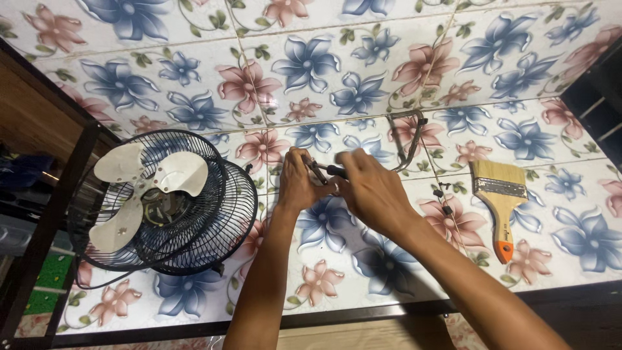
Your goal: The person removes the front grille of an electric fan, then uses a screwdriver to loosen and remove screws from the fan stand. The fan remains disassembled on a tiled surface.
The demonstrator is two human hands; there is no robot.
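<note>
My left hand (296, 183) and my right hand (367, 186) meet over the flower-patterned tiled floor (363, 71). Together they pinch a small dark metal tool or part (322, 172) between the fingertips; its exact kind is too hidden to tell. A black fan with white blades (152, 194) lies flat to the left of my left hand, its two round wire guards (236, 207) stacked one over the other. A thin dark wire frame with a cord (409, 139) lies just beyond my right hand.
A flat paintbrush (499, 204) with pale bristles, wooden handle and orange tip lies to the right. A black metal shelf frame (61, 194) stands at the left. A dark threshold strip (363, 314) runs along the near edge. Dark furniture (599, 84) is at the far right.
</note>
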